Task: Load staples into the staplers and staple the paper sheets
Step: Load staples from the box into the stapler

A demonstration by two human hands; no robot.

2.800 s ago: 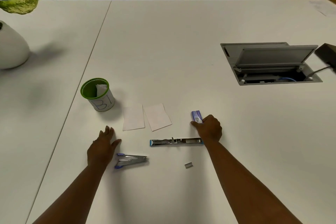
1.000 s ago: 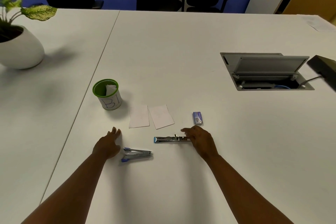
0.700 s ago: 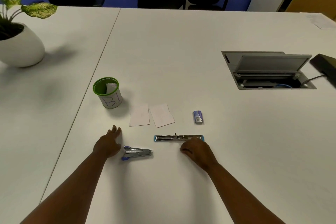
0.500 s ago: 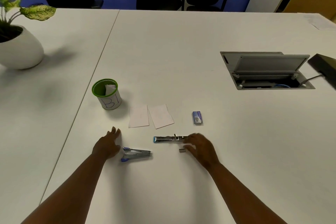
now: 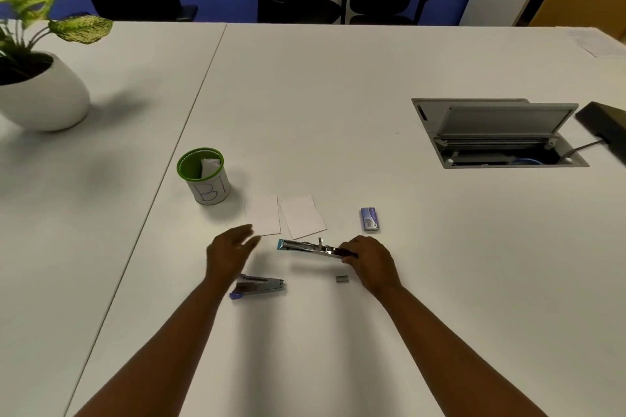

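A white meeting table (image 5: pixel 338 105) filled the view, with dark office chairs and a blue wall behind it, a potted plant (image 5: pixel 37 78) at the far left and an open cable hatch (image 5: pixel 498 132) set into the top at the right. Close to the person, the working things lay in a tight cluster, presumably so each was within easy reach. The right hand (image 5: pixel 371 262) pinched the near end of the opened stapler (image 5: pixel 313 247), which was unfolded long and flat, its magazine apparently exposed for loading. A small strip of staples (image 5: pixel 342 279) lay on the table just beside that hand, and the staple box (image 5: pixel 369 219) sat just beyond it. The left hand (image 5: pixel 230 252) hovered with fingers relaxed and apart, grasping nothing, seemingly heading over to steady the opened stapler. The second stapler (image 5: pixel 259 286) lay closed beside the left wrist. Two paper sheets (image 5: pixel 288 217) waited side by side just beyond the staplers, near a green-rimmed cup (image 5: pixel 203 176).
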